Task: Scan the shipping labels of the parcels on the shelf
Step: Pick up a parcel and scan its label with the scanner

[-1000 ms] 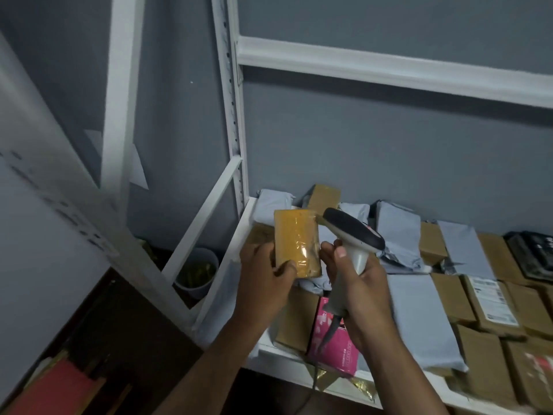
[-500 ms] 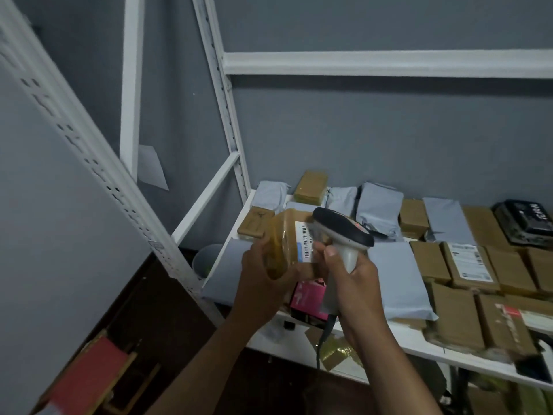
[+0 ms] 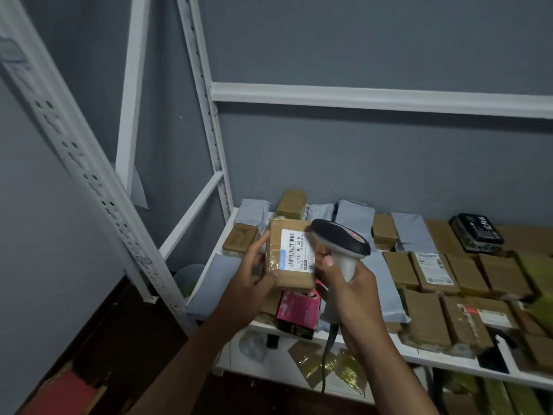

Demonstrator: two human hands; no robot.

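Note:
My left hand [image 3: 250, 275] grips a small brown taped parcel [image 3: 291, 275] held above the shelf's left end, its white shipping label [image 3: 296, 250] with a barcode turned up toward me. My right hand [image 3: 348, 283] is wrapped around the grip of a grey barcode scanner [image 3: 341, 239], whose black head sits just right of the label and partly over the parcel's right edge. The scanner's cable [image 3: 326, 354] hangs down past the shelf front.
The white shelf [image 3: 419, 357] carries several brown boxes [image 3: 425, 322], grey mailer bags [image 3: 354, 217], a pink box [image 3: 299, 310] under my hands and a black box [image 3: 475, 232] at the back right. White perforated uprights [image 3: 206, 115] and a diagonal brace stand at left. Gold foil lies below.
My left hand has turned the parcel from its plain taped side until its label faces up. The scanner has stayed beside it. My view has shifted down and left.

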